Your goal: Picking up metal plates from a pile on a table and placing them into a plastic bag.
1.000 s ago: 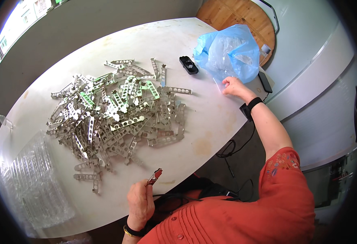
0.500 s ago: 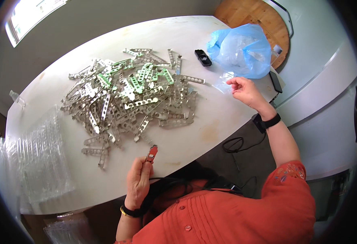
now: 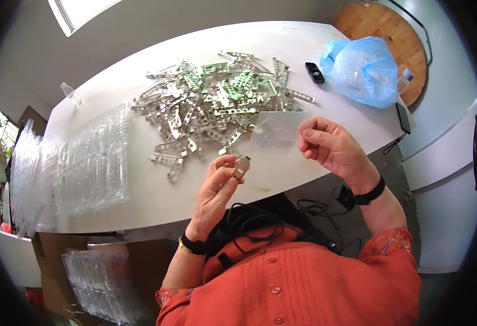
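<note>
My left hand is closed on a small metal bracket, its end sticking up past thumb and fingertips above the table's near edge. To the right, my right hand pinches the edge of a small clear plastic bag, which stretches left from the fingers toward the pile. Just beyond both hands lies a large heap of perforated metal brackets, tangled at many angles, some reflecting green. The lower part of the held bracket is hidden by my fingers.
Clear plastic trays cover the table's left side; more stand in a cardboard box below. A blue plastic bag, a black device and a phone lie at right. A small clear bottle sits far left.
My right hand has come nearer from the blue bag, bringing the clear bag with it. The left hand has risen toward it with the bracket, which has turned. The head view has shifted left.
</note>
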Available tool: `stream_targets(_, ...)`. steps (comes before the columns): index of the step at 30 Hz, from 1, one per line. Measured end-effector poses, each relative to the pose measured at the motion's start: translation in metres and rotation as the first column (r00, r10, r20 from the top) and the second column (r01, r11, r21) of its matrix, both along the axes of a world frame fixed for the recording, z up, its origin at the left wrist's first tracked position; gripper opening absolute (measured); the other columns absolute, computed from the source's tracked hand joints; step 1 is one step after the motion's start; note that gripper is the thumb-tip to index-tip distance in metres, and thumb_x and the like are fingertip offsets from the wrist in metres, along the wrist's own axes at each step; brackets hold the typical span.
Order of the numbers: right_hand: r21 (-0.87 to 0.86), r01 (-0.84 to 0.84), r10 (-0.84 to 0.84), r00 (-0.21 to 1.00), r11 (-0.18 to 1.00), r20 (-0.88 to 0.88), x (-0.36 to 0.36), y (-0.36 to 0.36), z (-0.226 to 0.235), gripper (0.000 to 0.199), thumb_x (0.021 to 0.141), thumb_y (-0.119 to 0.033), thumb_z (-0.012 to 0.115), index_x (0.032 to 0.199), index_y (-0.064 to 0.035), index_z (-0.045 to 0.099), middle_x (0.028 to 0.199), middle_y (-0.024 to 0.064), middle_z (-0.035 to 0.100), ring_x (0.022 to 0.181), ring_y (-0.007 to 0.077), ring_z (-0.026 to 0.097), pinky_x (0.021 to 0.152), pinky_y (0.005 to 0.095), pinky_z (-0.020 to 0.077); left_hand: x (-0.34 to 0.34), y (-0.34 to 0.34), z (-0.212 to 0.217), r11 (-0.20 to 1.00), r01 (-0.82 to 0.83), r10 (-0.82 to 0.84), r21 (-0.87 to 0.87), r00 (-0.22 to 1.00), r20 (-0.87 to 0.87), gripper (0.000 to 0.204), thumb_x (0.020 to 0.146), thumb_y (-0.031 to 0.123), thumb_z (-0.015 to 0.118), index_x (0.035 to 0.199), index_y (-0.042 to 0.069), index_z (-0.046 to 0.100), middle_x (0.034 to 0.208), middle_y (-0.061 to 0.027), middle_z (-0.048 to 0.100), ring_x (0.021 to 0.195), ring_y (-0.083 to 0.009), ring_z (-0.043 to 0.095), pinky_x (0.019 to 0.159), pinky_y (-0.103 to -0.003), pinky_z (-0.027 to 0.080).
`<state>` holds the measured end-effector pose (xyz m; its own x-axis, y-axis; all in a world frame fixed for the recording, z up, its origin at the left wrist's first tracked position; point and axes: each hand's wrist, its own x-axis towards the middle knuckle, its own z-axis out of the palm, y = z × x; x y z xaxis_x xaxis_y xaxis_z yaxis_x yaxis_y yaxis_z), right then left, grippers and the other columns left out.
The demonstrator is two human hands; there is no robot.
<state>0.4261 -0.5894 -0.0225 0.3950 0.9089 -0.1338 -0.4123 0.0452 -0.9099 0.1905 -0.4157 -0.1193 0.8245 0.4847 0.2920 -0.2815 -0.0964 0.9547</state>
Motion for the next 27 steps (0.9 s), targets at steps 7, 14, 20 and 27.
stream_targets(7,-0.061,-0.025,0.015,0.989,0.998,-0.149,-0.035,0.015,-0.01,0.011,0.102,-0.014,0.057,0.106,-0.0052,0.062,0.091,0.0046,0.066,0.082,0.0116,0.066,0.07,0.025,0.0563,-0.009,-0.004,0.009,0.97,0.048,-0.045,-0.238,0.999,0.019,0.017,0.105,0.018,0.053,0.104,0.004,0.063,0.137,-0.008,0.046,0.109,-0.0158,0.059,0.09,-0.034,0.046)
stream_targets(14,-0.034,-0.103,0.101,0.992,0.994,-0.074,-0.037,0.015,-0.018,0.013,0.101,-0.017,0.062,0.108,-0.0057,0.062,0.095,0.0055,0.068,0.084,0.0145,0.07,0.073,0.0271,0.0594,-0.013,-0.01,0.024,0.927,0.069,-0.083,-0.368,0.996,-0.024,0.02,0.105,0.022,0.054,0.104,0.005,0.064,0.098,-0.0022,0.065,0.084,-0.0076,0.061,0.069,-0.021,0.039)
stream_targets(20,0.101,0.116,-0.147,0.908,0.988,0.392,-0.023,0.017,-0.028,0.008,0.101,-0.008,0.059,0.107,-0.0038,0.06,0.111,0.0096,0.069,0.094,0.0138,0.068,0.081,0.0302,0.0589,-0.023,-0.006,0.033,0.939,-0.006,-0.032,-0.343,0.994,-0.106,0.019,0.105,0.021,0.052,0.101,0.006,0.063,0.083,0.0028,0.062,0.075,-0.0057,0.054,0.065,-0.021,0.037)
stream_targets(27,0.232,0.156,-0.268,0.754,0.96,0.6,-0.011,0.012,-0.035,0.012,0.098,-0.002,0.058,0.11,-0.0019,0.058,0.124,0.0126,0.064,0.108,0.0167,0.065,0.099,0.0332,0.0522,-0.024,0.002,0.037,0.997,0.04,-0.055,-0.067,0.971,-0.233,0.013,0.103,0.01,0.054,0.098,0.002,0.063,0.089,0.0,0.059,0.075,-0.0082,0.052,0.07,-0.023,0.042)
